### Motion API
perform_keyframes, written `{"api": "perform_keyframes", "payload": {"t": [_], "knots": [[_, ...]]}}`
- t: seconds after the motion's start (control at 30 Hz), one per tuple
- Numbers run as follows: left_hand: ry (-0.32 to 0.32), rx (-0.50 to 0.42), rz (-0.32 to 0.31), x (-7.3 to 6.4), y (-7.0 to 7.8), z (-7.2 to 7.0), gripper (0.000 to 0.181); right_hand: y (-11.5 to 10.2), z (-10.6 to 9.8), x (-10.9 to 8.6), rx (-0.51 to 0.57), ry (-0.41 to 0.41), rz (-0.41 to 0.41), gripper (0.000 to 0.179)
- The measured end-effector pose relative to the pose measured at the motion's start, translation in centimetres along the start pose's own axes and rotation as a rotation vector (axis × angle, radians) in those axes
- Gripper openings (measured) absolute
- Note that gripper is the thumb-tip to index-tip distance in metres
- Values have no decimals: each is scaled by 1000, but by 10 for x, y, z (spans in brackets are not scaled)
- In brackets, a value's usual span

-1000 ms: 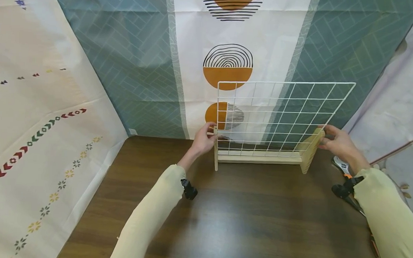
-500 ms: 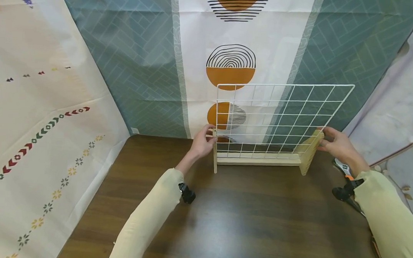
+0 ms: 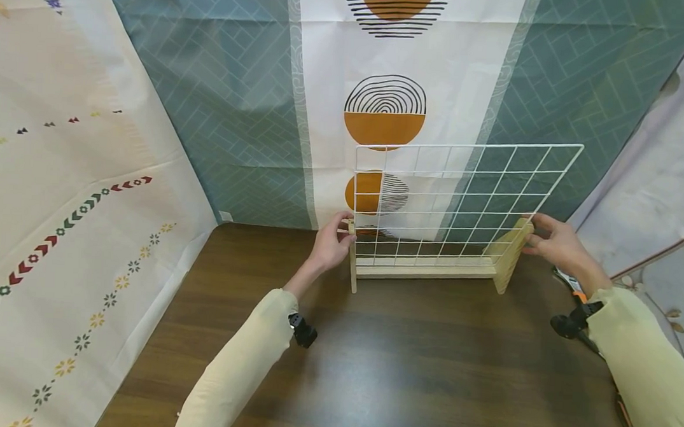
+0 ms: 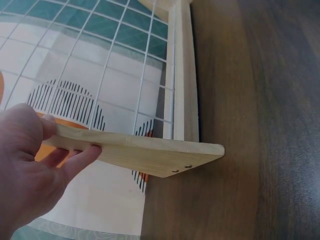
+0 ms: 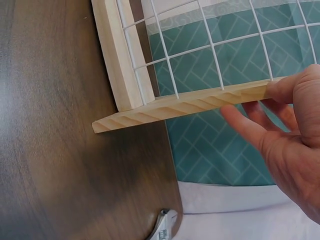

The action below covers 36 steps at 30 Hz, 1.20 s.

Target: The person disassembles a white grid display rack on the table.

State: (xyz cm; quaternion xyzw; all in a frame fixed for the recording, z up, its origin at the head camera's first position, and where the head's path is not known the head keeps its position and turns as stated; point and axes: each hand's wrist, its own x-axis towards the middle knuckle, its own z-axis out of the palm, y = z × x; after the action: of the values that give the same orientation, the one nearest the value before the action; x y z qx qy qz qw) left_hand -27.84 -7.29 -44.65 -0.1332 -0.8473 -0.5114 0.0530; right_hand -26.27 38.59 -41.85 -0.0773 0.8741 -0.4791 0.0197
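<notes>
A wire grid rack with a white grid (image 3: 471, 145) stands upright on the dark wooden table, its pale wooden crossbar (image 3: 425, 272) running low between two wooden side pieces. My left hand (image 3: 329, 245) pinches the upper part of the left side piece (image 4: 150, 150), thumb on the inner side and fingers along the outer face. Two screw heads (image 4: 188, 166) show near that piece's lower end. At the other end, my right hand (image 5: 295, 135) grips the top of the right side piece (image 5: 165, 107) between thumb and fingers.
An adjustable wrench (image 5: 164, 225) lies at the table's right edge, partly hidden by the right arm in the head view. Other tools lie there, including an orange-and-black handle (image 3: 624, 414). Patterned cloth hangs behind the table (image 3: 415, 369) and on both sides.
The rack has shifted slightly left and toward me, with both hands keeping hold of its side pieces. The head view has turned a little left.
</notes>
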Motion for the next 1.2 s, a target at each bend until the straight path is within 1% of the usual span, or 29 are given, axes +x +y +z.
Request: {"api": "perform_keyframes", "payload": {"t": [0.23, 0.53, 0.73, 0.9, 1.03, 1.13, 1.2], "knots": [[18, 16, 13, -7, -1, -4, 40, 0, 3, -2, 60, 6, -56, 47], [27, 69, 29, -17, -1, -10, 38, -3, 7, -3, 112, -6, -77, 45], [41, 71, 44, -23, -1, -12, 39, -2, 9, -6, 130, -16, -89, 44], [55, 63, 56, -27, -3, -13, 39, -1, 9, -8, 185, -21, -109, 44], [50, 56, 39, -31, -4, -15, 38, -1, 11, -10, 232, -28, -130, 47], [48, 52, 22, -35, -4, -16, 39, -2, 13, -10, 232, -28, -129, 47], [48, 52, 21, -38, -4, -18, 39, -3, 14, -11, 230, -24, -120, 46]]}}
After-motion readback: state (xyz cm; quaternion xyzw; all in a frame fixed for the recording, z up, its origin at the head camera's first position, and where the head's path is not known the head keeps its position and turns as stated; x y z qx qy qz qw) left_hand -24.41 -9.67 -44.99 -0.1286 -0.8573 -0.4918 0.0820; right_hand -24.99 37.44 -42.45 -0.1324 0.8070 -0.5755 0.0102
